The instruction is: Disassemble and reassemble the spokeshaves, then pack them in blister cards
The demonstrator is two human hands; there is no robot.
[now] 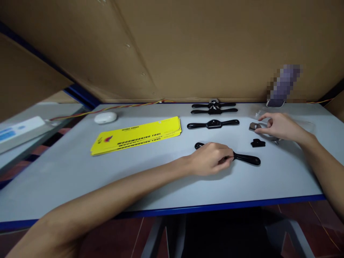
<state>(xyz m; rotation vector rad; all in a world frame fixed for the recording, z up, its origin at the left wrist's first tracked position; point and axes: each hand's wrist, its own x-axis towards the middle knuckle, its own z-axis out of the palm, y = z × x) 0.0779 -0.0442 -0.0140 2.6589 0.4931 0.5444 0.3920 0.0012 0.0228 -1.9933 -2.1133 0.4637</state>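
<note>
While the left hand [212, 157] grips a black spokeshave [247, 158] near the table's front edge [172, 211], right hand [286, 127] at metal blade [254, 126] toward right edge, grip unclear.

so your grey table [67, 179] is carrying plenty, yellow cards [139, 133] lying stacked, white case [105, 117] sitting just behind, black two-handled tools [214, 124] lying mid-table, black plate [258, 143] resting nearby

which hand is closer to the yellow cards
Left. The left hand is to the right of the cards, around a black tool; the right hand is much farther right, at a metal plate.
</note>
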